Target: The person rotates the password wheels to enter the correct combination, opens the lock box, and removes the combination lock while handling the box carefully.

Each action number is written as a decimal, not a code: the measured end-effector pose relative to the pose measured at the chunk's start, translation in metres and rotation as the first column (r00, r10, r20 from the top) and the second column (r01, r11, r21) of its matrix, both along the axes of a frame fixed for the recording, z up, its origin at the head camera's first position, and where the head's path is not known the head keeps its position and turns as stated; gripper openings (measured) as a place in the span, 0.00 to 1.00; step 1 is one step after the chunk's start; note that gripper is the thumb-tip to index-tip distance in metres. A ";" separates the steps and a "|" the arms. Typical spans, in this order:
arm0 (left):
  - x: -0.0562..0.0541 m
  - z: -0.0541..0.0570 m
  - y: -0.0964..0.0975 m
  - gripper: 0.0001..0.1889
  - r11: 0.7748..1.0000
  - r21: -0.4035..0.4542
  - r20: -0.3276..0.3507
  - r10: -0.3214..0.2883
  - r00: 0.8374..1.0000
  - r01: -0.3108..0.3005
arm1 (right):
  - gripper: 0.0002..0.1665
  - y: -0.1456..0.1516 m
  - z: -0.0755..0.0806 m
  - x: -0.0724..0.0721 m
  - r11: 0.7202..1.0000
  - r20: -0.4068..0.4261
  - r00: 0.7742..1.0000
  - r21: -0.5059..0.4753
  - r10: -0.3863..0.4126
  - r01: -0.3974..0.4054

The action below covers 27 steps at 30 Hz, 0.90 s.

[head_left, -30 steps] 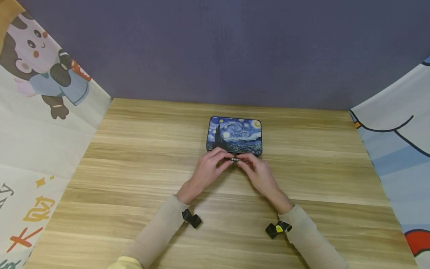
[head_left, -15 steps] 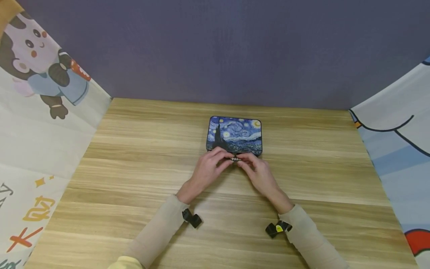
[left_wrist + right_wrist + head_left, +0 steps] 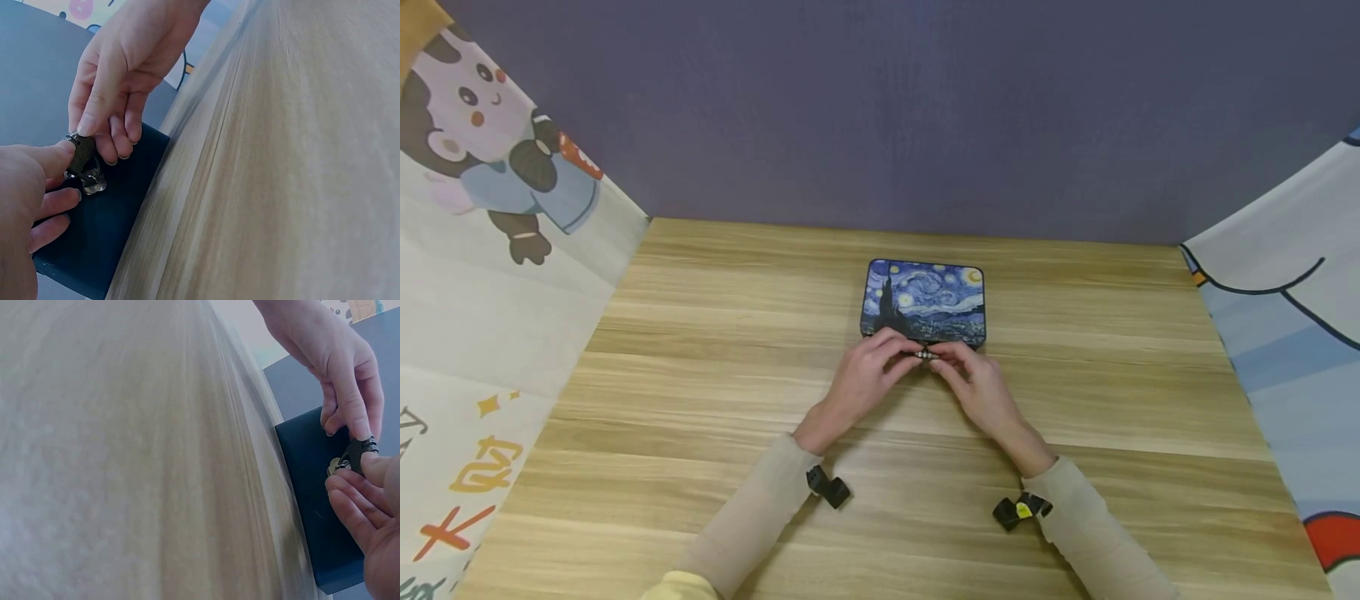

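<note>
A box (image 3: 923, 302) with a swirling night-sky painting on its lid lies on the table, dark-sided and closed. At its near side hangs a small combination padlock (image 3: 81, 155), its shackle through a silvery metal hasp (image 3: 95, 185) on the front wall. My left hand (image 3: 863, 377) pinches the padlock from the left between thumb and fingers. From the right, my right hand (image 3: 983, 393) pinches it too, with its thumb at the dial wheels. The thumbs and fingertips partly cover the lock in both wrist views.
The wood-grain table (image 3: 715, 375) stretches out on all sides of the box. Behind it rises a plain dark blue-grey panel (image 3: 895, 117). Cartoon-printed cloths hang at the left (image 3: 512, 308) and right (image 3: 1292, 333). Small black cameras sit on both wrists.
</note>
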State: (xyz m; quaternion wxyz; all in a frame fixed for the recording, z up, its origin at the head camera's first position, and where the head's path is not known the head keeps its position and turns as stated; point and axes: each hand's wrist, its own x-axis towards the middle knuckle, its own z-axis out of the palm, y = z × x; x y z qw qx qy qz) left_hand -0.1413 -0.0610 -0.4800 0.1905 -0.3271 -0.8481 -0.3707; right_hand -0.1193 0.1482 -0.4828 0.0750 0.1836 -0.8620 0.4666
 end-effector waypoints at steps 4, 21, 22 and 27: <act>0.000 0.000 0.000 0.08 1.000 0.000 -0.001 0.000 1.000 0.000 | 0.11 0.000 -0.001 0.000 1.000 -0.003 1.000 -0.007 0.004 -0.004; 0.001 0.000 0.000 0.08 1.000 0.003 0.000 0.001 1.000 -0.001 | 0.11 0.000 0.000 0.000 1.000 -0.006 1.000 -0.004 0.003 -0.003; 0.001 0.000 0.000 0.08 1.000 0.003 0.000 0.002 1.000 -0.002 | 0.11 0.000 0.000 0.000 1.000 -0.007 1.000 -0.002 0.001 -0.001; 0.001 0.001 0.000 0.09 1.000 0.000 -0.001 0.002 1.000 -0.002 | 0.11 0.000 0.000 0.000 1.000 -0.009 1.000 0.001 -0.002 0.002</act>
